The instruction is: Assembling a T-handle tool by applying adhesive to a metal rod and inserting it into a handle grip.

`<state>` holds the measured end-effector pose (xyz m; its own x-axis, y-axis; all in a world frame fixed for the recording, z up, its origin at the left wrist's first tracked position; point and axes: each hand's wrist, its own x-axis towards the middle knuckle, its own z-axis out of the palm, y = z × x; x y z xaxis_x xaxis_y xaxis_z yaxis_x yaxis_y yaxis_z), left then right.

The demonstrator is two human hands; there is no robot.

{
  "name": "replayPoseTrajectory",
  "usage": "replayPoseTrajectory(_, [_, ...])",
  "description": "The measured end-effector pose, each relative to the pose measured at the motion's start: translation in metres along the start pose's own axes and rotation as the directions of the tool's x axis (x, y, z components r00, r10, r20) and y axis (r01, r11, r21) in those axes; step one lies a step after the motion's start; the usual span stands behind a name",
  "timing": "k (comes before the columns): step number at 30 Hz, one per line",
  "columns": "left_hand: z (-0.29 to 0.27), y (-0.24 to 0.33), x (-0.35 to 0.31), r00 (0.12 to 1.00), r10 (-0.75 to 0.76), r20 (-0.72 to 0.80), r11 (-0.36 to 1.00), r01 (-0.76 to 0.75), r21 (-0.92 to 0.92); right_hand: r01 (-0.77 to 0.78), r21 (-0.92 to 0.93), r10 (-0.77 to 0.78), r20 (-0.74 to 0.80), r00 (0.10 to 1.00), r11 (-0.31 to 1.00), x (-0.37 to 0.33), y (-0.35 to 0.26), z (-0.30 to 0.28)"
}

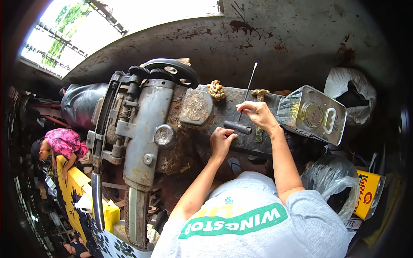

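Observation:
My right hand point(258, 115) pinches a thin metal rod point(251, 79) with a pale rounded upper end. The rod stands at a slant, and its lower end meets a dark metal cylinder point(238, 127) lying on the flat dark metal surface point(230, 98). Curled closed, my left hand point(221, 141) is at the cylinder's left end; its fingers hide whatever lies between them. A rusty metal bar point(259, 134) lies just right of the cylinder, partly behind my right wrist.
A large grey machine point(148, 116) with a black handwheel point(189, 73) stands at left. On the right are a square metal tin point(316, 114), a clear plastic bag point(331, 176) and a yellow tin point(368, 195). Another person point(64, 144) bends at far left.

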<state>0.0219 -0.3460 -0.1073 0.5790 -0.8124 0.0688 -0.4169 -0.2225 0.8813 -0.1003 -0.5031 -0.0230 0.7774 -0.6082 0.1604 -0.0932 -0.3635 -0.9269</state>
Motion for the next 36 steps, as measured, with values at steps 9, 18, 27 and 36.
replayPoseTrajectory(9, [-0.007,0.013,0.006,0.997,-0.059,0.040,0.998,0.059,0.002,-0.073,-0.036,0.075,0.045,0.996,0.997,0.004,0.007,-0.009])
replayPoseTrajectory(18, [-0.015,0.018,0.011,0.979,0.104,0.178,0.984,-0.128,0.126,-0.028,-0.050,0.029,0.025,0.999,0.998,0.009,0.009,0.001])
replayPoseTrajectory(27, [-0.018,0.014,0.010,0.985,0.091,0.149,0.990,-0.106,0.096,-0.035,-0.040,0.029,-0.140,0.990,0.999,0.008,0.017,0.010])
replayPoseTrajectory(36, [-0.027,-0.006,0.036,0.967,-0.251,-0.033,0.927,0.230,-0.296,-0.005,-0.045,0.000,-0.111,0.994,0.999,0.010,0.003,0.006])
